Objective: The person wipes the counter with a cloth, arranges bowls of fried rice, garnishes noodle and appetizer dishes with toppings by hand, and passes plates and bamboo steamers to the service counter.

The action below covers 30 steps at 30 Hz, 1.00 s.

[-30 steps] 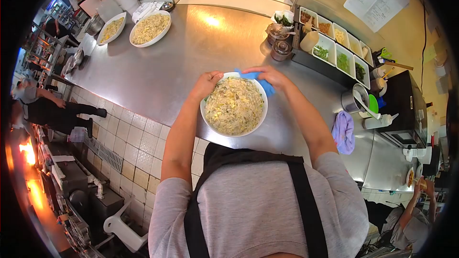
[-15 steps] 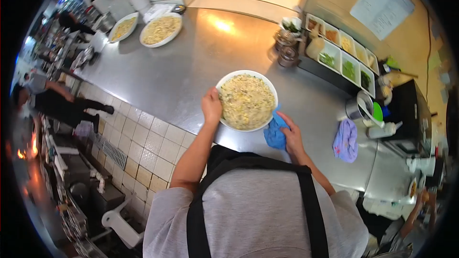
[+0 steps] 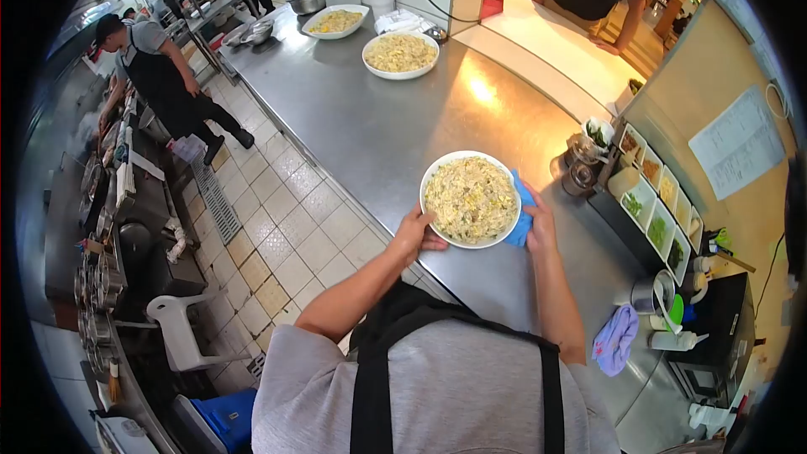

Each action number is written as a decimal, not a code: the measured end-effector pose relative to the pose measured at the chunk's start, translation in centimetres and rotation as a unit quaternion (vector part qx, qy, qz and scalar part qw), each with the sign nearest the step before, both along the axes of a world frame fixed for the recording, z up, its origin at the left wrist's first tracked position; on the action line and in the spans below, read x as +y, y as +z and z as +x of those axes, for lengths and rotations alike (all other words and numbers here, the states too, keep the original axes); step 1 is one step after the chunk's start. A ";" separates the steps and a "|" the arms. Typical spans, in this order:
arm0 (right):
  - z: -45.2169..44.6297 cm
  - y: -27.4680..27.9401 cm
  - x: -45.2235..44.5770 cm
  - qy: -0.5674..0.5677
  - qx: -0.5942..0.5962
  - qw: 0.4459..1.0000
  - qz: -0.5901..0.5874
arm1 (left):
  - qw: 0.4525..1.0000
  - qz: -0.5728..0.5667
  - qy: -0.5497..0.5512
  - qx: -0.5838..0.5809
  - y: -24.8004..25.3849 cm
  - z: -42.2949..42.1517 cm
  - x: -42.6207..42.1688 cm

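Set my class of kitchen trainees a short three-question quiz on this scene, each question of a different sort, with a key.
1. True or false: the lavender cloth with a reddish print lies on the long steel counter.

2. Which item lies between the right hand and the round white bowl of rice?
A) a steel ladle
B) a crumpled blue cloth
C) a clear plastic lid

3. Fill in the number: at the counter's far end stand ___ more white dishes of rice.

Key: 1. True; 2. B; 3. two

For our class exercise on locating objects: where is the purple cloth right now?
In the head view, the purple cloth lies on the counter, right of the right forearm.
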State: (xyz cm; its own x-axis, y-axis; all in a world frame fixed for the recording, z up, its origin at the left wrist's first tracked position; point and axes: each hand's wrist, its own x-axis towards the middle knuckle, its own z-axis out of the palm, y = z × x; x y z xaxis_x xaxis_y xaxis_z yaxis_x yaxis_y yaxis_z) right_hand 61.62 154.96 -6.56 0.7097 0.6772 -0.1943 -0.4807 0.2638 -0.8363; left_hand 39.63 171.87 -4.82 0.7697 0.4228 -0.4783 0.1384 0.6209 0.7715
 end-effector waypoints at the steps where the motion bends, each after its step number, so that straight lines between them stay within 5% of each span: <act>1: -0.9 -0.5 0.4 -0.031 0.006 0.999 0.009 | 1.000 -0.021 0.014 -0.007 -0.2 0.1 -0.2; 5: -7.0 -0.4 2.2 -0.154 0.073 0.975 0.140 | 0.997 -0.037 0.063 -0.023 -0.9 2.9 -1.2; 9: -7.6 -0.4 5.1 -0.195 0.118 0.971 0.075 | 0.999 0.020 0.007 -0.034 -2.9 6.4 0.8; 16: -7.1 0.1 10.1 -0.103 0.257 0.955 0.109 | 0.931 0.171 -0.319 -0.053 -2.9 9.3 9.7; 18: -7.2 2.1 10.2 -0.091 0.257 0.949 0.159 | 0.954 0.192 -0.228 -0.023 -2.3 10.4 14.5; 22: -8.9 6.5 9.3 -0.224 -0.001 0.969 0.100 | 0.984 0.081 0.136 -0.080 -4.4 15.5 26.6; 23: -9.2 6.0 8.6 -0.256 -0.031 0.965 0.049 | 0.979 0.086 0.182 -0.018 -3.7 17.1 30.0; 25: -9.7 4.5 8.0 -0.268 0.044 0.960 0.071 | 0.959 0.092 0.263 0.046 -0.5 18.6 32.8; 28: -9.9 0.2 9.5 -0.275 0.150 0.946 0.084 | 0.968 0.192 0.158 0.018 -1.1 19.8 36.6; 30: -8.5 -1.5 11.1 -0.274 0.179 0.940 0.093 | 0.949 0.228 0.217 0.026 -2.9 20.9 37.5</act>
